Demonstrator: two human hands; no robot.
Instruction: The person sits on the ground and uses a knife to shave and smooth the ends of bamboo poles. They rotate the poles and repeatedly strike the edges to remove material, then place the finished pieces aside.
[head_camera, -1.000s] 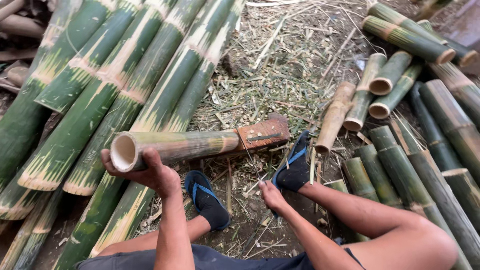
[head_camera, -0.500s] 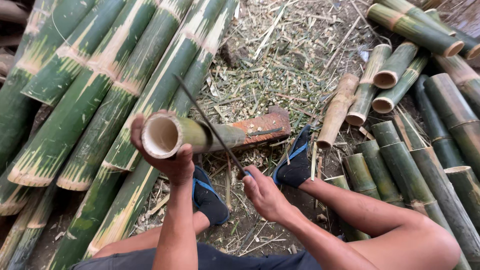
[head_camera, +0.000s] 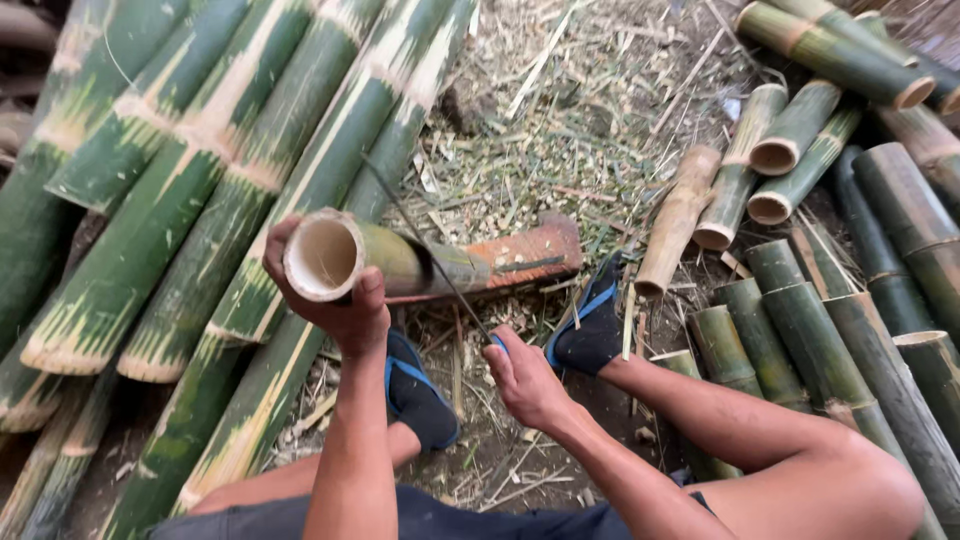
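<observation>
My left hand (head_camera: 335, 305) grips the cut end of a short hollow bamboo section (head_camera: 375, 262), lifted and tilted so its open mouth faces me. Its far end rests on an orange-brown block (head_camera: 525, 255) on the ground. My right hand (head_camera: 525, 380) is closed on the handle of a long thin dark blade (head_camera: 425, 255) that lies slanted across the bamboo section. Both feet wear blue-and-black sandals: the left sandal (head_camera: 420, 395) is below the bamboo, and the right sandal (head_camera: 590, 325) is beside the block.
Long green bamboo poles (head_camera: 180, 190) with cut ends lie stacked on the left. Several short bamboo sections (head_camera: 800, 150) lie piled on the right, some beside my right leg. The ground in between is covered in bamboo chips and strips (head_camera: 560, 120).
My left hand has raised and turned the bamboo section's open end toward me. My right hand took up the blade from the ground and laid it across the bamboo.
</observation>
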